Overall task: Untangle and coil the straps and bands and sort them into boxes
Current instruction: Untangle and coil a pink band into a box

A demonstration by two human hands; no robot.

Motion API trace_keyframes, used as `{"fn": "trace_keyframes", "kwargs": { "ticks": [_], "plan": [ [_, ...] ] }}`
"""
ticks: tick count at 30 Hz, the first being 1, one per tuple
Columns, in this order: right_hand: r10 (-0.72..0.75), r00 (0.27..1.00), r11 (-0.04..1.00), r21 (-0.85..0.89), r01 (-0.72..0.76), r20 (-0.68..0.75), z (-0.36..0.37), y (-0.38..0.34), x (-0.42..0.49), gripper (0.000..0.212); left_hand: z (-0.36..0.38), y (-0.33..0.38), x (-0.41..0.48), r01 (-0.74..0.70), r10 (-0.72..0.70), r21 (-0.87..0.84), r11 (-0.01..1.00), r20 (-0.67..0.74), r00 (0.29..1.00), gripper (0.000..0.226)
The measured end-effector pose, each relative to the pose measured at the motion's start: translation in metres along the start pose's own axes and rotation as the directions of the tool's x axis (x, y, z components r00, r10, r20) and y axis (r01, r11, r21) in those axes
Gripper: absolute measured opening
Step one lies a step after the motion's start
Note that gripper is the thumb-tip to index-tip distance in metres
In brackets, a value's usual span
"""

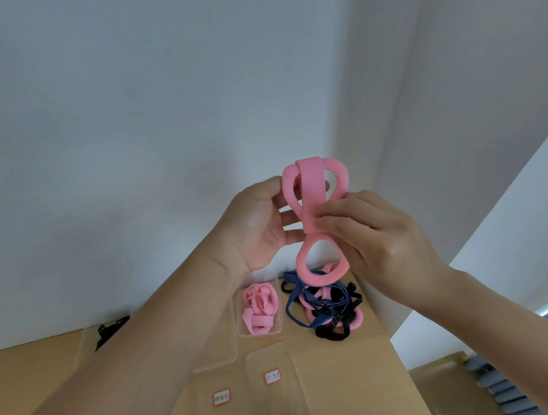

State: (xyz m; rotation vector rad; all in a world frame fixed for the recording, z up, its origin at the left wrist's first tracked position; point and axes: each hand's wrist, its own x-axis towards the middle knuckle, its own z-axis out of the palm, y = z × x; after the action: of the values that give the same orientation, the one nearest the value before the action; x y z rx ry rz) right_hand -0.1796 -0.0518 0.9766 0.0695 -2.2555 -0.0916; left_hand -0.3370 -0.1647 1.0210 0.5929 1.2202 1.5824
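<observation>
Head view, held thing: a wide pink elastic band [313, 199] of soft, foam-like material is up in the air in front of a white wall [169, 86]. It is twisted into a figure of eight, and one flat length is folded over the upper loop and down its front.
Left hand: the left hand [261, 226] faces palm toward the camera and holds the band's left side. The thumb lies on the edge of the upper loop and the fingers pass behind the band.
Right hand: the right hand [379, 234] pinches the folded length against the band's narrow middle with curled fingertips [324, 213].
Filled box: a clear plastic box [239, 317] stands on the tan surface [39, 380] below the hands and holds coiled pink bands [259, 304].
Tangle: just right of that box, dark blue striped straps [296, 299], black straps [333, 332] and tangled pink bands [326, 317] lie wound together on the surface. The held band's lower loop shows in front of this heap.
Labelled boxes: nearer the camera stand two more clear boxes [250, 363], each with a red-bordered label [273, 376]. The writing is too small to read.
Left edge: a black buckled strap [111, 331] lies on the surface, partly hidden behind the left forearm.
</observation>
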Motion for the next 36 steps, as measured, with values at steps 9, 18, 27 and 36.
{"fn": "trace_keyframes", "kwargs": {
  "ticks": [9, 18, 27, 36],
  "plan": [
    [0.006, 0.999, 0.998, 0.056, -0.008, 0.047, 0.006, -0.002, -0.002, 0.017, -0.009, 0.000, -0.007, -0.113, 0.103, 0.225, 0.968, 0.053, 0.993, 0.028],
    [-0.032, 0.998, 0.998, 0.062, 0.028, 0.053, 0.001, -0.008, -0.015, 0.044, -0.013, -0.003, -0.006, -0.158, 0.156, 0.236, 0.959, 0.027, 0.987, 0.035],
    [-0.100, 0.992, 0.995, 0.000, 0.100, 0.078, 0.000, -0.009, -0.043, 0.021, -0.009, -0.009, -0.006, -0.225, 0.255, 0.318, 0.921, -0.055, 0.965, 0.033],
    [0.664, 0.748, 0.638, 0.506, -0.580, 0.020, -0.014, -0.036, 0.000, 0.014, -0.005, -0.029, -0.013, -0.381, 0.380, 0.455, 0.805, 0.098, 0.920, 0.035]
  ]
}}
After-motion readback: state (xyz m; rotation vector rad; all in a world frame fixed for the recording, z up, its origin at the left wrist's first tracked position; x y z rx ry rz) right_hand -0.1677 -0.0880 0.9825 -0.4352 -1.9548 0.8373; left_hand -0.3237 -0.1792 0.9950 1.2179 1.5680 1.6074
